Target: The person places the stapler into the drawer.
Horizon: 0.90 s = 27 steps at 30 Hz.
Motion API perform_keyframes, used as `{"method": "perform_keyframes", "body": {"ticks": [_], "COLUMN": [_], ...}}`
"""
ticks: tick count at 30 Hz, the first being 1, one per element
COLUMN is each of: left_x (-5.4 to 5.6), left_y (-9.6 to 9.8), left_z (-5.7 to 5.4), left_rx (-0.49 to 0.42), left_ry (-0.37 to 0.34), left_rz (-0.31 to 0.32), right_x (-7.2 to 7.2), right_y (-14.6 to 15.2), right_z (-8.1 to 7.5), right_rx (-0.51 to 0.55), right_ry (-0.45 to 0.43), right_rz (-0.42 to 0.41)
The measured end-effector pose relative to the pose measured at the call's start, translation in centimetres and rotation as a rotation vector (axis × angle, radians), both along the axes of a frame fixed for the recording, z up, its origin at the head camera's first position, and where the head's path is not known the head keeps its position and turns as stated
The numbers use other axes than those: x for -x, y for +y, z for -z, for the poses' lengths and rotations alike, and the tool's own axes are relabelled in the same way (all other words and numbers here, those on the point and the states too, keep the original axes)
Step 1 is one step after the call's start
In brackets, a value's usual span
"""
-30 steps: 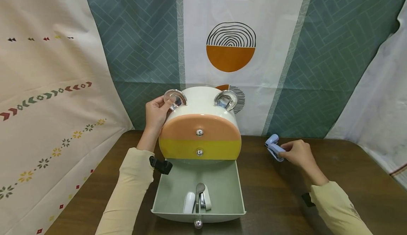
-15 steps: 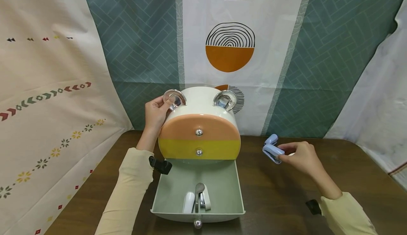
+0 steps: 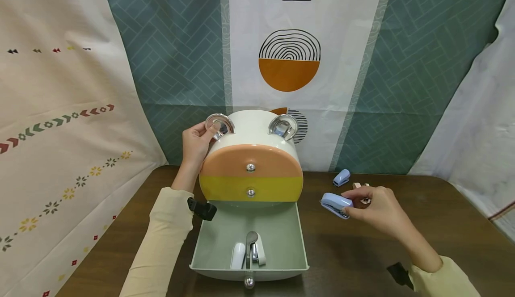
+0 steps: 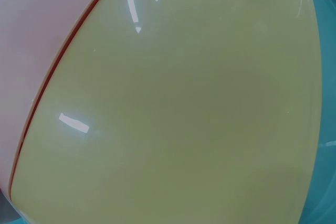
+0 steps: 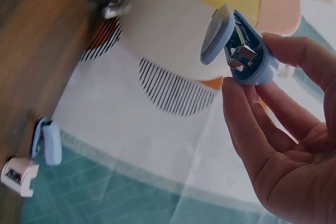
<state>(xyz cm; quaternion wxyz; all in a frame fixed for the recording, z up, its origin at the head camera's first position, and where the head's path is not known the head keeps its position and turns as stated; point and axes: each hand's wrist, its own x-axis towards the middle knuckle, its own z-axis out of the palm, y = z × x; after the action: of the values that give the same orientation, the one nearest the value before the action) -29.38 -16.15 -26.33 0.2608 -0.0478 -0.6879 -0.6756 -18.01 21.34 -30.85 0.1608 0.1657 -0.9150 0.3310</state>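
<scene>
My right hand (image 3: 376,210) pinches a light blue mini stapler (image 3: 337,204) above the table, right of the small drawer cabinet (image 3: 251,154). In the right wrist view, the stapler's metal inside (image 5: 244,56) shows between thumb and fingers. With my left hand (image 3: 196,144) I hold the silver ear-shaped ring (image 3: 220,125) at the cabinet's upper left. The bottom drawer (image 3: 221,230), pale green, is pulled out; a white stapler (image 3: 260,248) and a white rounded object (image 3: 238,256) lie in it, partly behind the drawer handle (image 3: 249,261). The left wrist view shows only the cabinet's yellow drawer front (image 4: 184,103) and its neighbours.
A second, smaller blue stapler (image 3: 341,177) lies on the table near its back edge. Beside it sits a pale pink and metal object (image 5: 20,177), partly hidden by my right hand in the head view. Patterned cloth (image 3: 289,73) hangs behind the brown table (image 3: 334,261).
My right hand has lifted the blue stapler and carried it left and toward me, away from the smaller blue one. The left hand keeps its hold on the ring.
</scene>
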Motion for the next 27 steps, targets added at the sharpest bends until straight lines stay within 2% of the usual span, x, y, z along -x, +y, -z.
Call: {"method": "perform_keyframes", "body": {"ticks": [9, 14, 20, 23, 27], "left_x": [-0.1, -0.1, 0.1, 0.2, 0.1], "left_y": [0.0, 0.0, -0.1, -0.1, -0.1], "left_z": [0.0, 0.0, 0.1, 0.1, 0.1], "left_rx": [0.014, 0.008, 0.007, 0.01, 0.012], "left_ry": [0.003, 0.009, 0.009, 0.01, 0.013], "left_rz": [-0.007, 0.001, -0.001, -0.003, -0.002], "right_x": [-1.6, -2.0, -1.8, -1.7, -1.4], "right_y": [-2.3, -4.0, -6.3, -7.4, -8.8], "right_z": [0.0, 0.1, 0.5, 0.8, 1.4], "right_rx": [0.092, 0.052, 0.012, -0.012, -0.099], "right_ry": [-0.074, -0.078, -0.058, -0.055, 0.0], "right_rz": [-0.221, -0.328, -0.453, -0.495, -0.53]}}
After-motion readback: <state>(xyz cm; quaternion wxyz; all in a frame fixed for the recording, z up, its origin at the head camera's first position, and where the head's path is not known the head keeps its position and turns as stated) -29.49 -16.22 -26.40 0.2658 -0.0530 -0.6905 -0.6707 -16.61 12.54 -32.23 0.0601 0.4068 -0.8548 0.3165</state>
